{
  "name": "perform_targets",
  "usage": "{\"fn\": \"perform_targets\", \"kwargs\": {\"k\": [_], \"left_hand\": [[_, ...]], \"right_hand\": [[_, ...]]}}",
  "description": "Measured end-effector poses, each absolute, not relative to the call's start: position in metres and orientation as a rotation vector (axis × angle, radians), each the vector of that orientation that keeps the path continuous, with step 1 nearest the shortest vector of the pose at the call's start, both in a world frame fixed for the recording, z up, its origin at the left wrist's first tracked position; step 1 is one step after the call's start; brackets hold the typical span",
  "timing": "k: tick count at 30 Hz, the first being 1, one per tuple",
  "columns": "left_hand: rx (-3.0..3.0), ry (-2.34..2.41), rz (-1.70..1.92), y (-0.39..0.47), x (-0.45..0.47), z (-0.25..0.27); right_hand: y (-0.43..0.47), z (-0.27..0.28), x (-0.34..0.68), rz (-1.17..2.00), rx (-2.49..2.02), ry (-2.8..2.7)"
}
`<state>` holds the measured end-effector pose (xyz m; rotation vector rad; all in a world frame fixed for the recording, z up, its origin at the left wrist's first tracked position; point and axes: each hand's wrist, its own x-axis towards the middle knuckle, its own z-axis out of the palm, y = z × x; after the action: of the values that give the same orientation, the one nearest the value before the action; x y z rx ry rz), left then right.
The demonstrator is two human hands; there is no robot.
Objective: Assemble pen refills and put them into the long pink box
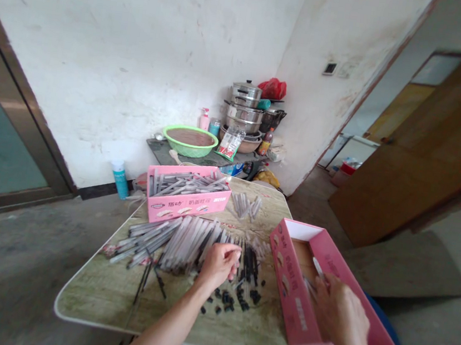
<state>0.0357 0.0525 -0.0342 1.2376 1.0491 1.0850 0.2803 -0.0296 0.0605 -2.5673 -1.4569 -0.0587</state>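
Note:
My right hand (342, 306) is inside the pink box (285, 277) on the right, its fingers closed around slim whitish pen tubes (318, 267); the hand is slightly blurred. Over the middle of the table, my left hand (220, 262) has its fingers curled together, and what they may hold is hidden. Beneath and beside it lie rows of translucent pen tubes (183, 245), slim black sticks (249, 264) and small black caps (228, 301). Another pink box (187, 199), full of greyish tubes, stands behind the rows. A small group of pale tubes (245, 205) lies to its right.
The table (114, 301) has rounded corners. Behind it, a low dark stand holds a green basin (189, 148), stacked steel pots (244, 112) and bottles. A blue spray can (119, 179) stands by the wall. A wooden door (427, 141) is on the right.

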Motion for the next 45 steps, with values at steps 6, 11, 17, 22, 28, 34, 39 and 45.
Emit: {"fn": "perform_targets", "kwargs": {"k": [6, 11, 17, 22, 28, 34, 39, 45], "left_hand": [[1.267, 1.071, 1.064, 0.086, 0.085, -0.047], [1.302, 1.099, 1.205, 0.089, 0.071, -0.04], [1.38, 1.156, 1.489, 0.036, 0.019, -0.044], [1.382, 1.212, 1.547, 0.004, 0.002, -0.054], [1.422, 1.237, 1.6, 0.003, 0.001, -0.055], [1.437, 1.227, 1.61, 0.001, 0.0, -0.055], [1.455, 1.216, 1.602, 0.0, 0.002, -0.053], [1.422, 1.217, 1.599, 0.0, 0.001, -0.055]], "right_hand": [[-0.017, 0.033, 0.295, 0.121, -2.611, -1.672], [-0.022, 0.04, 0.287, 0.023, -2.564, -1.655], [-0.036, 0.051, 0.235, -0.102, -2.075, -1.442], [-0.016, 0.021, 0.175, 0.234, -1.917, -1.721], [0.021, -0.017, 0.128, 0.259, -2.196, -1.857], [0.03, -0.029, 0.121, 0.209, -2.29, -1.866], [0.028, -0.029, 0.12, 0.173, -2.323, -1.859], [0.029, -0.021, 0.12, 0.231, -2.298, -1.738]]}}
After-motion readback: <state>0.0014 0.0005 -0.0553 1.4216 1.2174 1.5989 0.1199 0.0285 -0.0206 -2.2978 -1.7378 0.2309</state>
